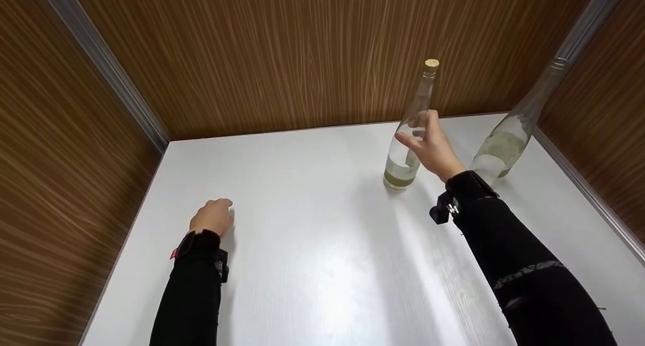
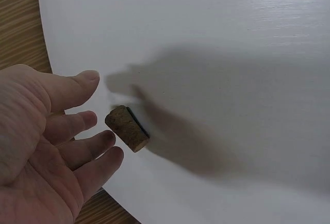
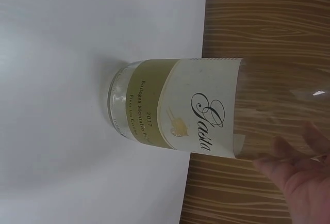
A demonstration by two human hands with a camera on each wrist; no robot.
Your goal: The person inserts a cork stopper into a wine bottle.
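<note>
Bottle (image 1: 409, 134) with a cork in its mouth is standing upright at the far right of the white table (image 1: 312, 245), and the right hand (image 1: 432, 147) is reaching to it: the fingers are lying straight and spread against the glass about halfway up, touching rather than wrapping it, so the grip is reading as open and not yet closed round the body. In the right wrist view the fingertips are just showing at the edge of the clear glass, beside the label. As a judgement, this bottle is looking finished, since its stopper is already seated, while the second bottle (image 1: 509, 134), further right and close to the wooden wall, is showing a bare neck with no stopper that I can make out.

The left hand (image 2: 46, 146) is hovering at the near left of the table with its fingers relaxed and slightly spread, holding nothing. A loose cork (image 2: 127, 128) is lying on its side on the table just beyond those fingertips, apart from them. So the remaining work seems to be picking up that cork and stopping the second bottle.

The held bottle is clear glass, tall and slim-necked, apparently almost empty, wearing a cream and olive-gold label with script lettering and a small shell mark.
</note>
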